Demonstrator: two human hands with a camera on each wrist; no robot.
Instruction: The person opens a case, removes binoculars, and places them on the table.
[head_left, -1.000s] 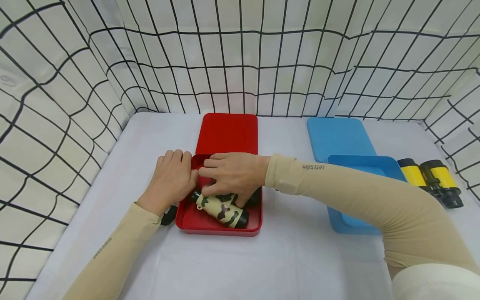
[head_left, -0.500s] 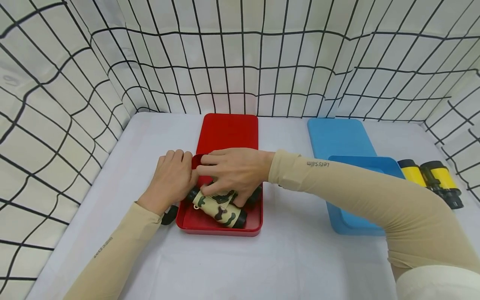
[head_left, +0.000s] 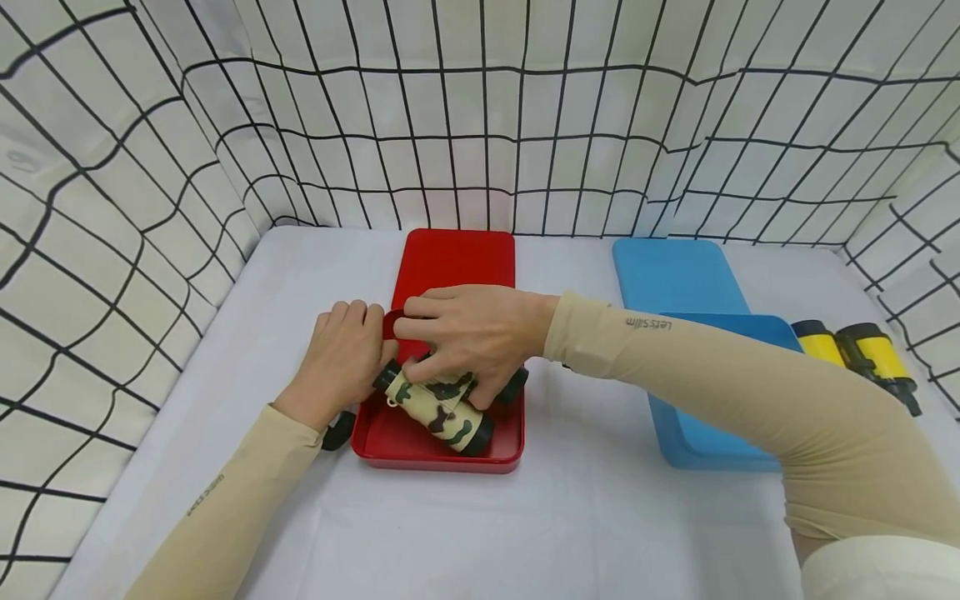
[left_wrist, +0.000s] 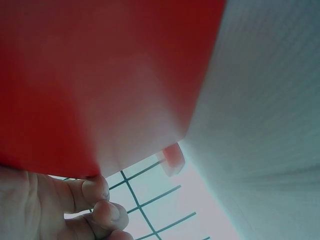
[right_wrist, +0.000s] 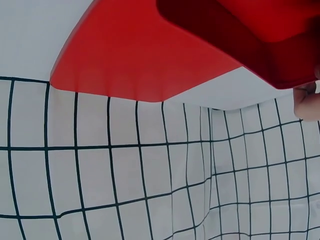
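Camouflage-patterned binoculars [head_left: 442, 414] sit tilted within the red box [head_left: 420, 462], the black end of one barrel near the left wall. From above, my right hand [head_left: 480, 337] grips them, thumb and fingers spread around the body, covering much of the second barrel. My left hand [head_left: 341, 358] holds the box's left rim, thumb over the edge. In the left wrist view, that hand's curled fingers [left_wrist: 102, 212] meet the edge of the red wall [left_wrist: 110, 85]. The right wrist view shows the box's inside corner and the open lid [right_wrist: 135, 55], but not the binoculars.
Behind the box lies its red lid [head_left: 453, 267]. A blue box [head_left: 712, 446] with an open lid [head_left: 678, 271] stands to the right, partly under my right sleeve. Yellow and black binoculars [head_left: 885, 358] lie beyond it. Black grid panels [head_left: 483, 137] enclose the white table [head_left: 585, 533].
My right hand has moved slightly up and to the right in the head view. The camouflage binoculars have risen a little with it. My left hand stays on the rim.
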